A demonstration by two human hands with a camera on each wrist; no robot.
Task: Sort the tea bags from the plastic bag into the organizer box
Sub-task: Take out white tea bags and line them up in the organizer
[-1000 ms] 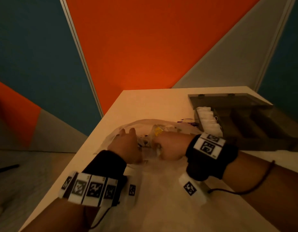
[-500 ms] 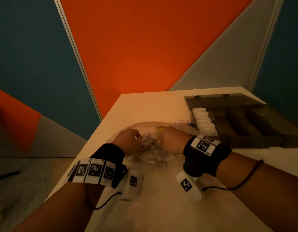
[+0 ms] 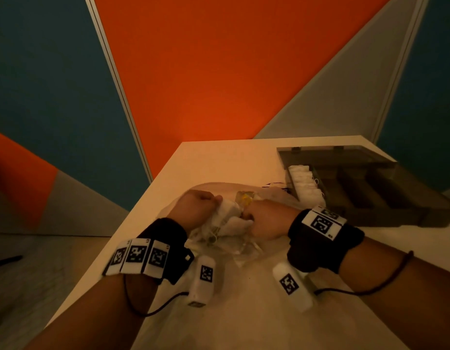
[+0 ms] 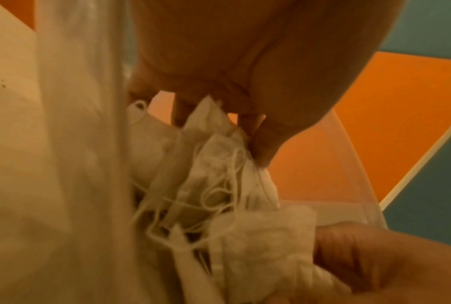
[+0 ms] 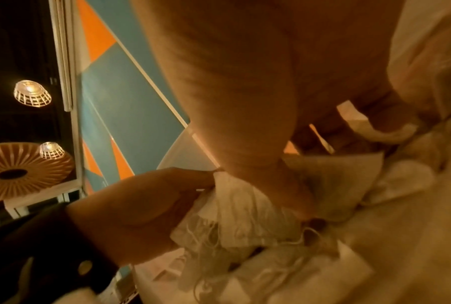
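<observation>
Nearby, organizer box (image 3: 385,195) right of plastic bag (image 3: 246,248); both hands clutch tea bags (image 3: 229,218).

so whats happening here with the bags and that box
A person is gathering a clump of white paper tea bags with tangled strings over a clear plastic bag on the pale table. The left hand pinches one side of the clump and the right hand grips the other. To the right, the open dark grey compartmented organizer box already holds a row of white tea bags in its leftmost slot; its other slots look empty.
</observation>
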